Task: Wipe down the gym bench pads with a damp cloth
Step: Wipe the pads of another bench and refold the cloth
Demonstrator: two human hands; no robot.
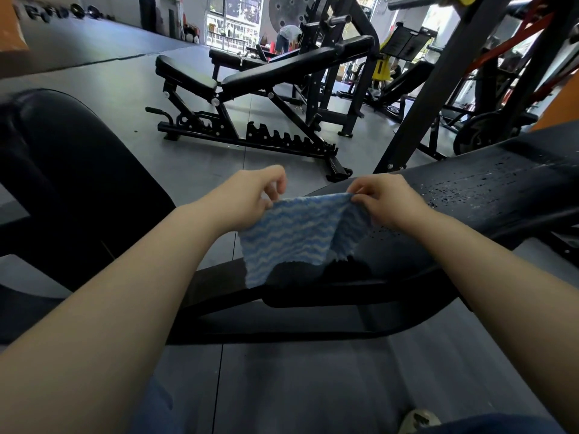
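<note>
A blue and white wavy-striped cloth [296, 236] hangs spread between my two hands in the middle of the view. My left hand [250, 198] pinches its upper left corner. My right hand [388, 198] pinches its upper right corner. Behind the cloth runs a long black bench pad [488, 195], rising to the right, with water droplets scattered over its surface. A second black pad [62, 170] fills the left side, separated from the long pad by a gap. The lower edge of the cloth hangs in front of the bench frame [313, 296].
An adjustable black bench [250, 89] stands on the grey rubber floor a little further off. A rack upright [438, 89] slants up behind the wet pad, with a weight plate [482, 133] at right. A person bends over in the far background [288, 36]. My shoe [419, 419] shows below.
</note>
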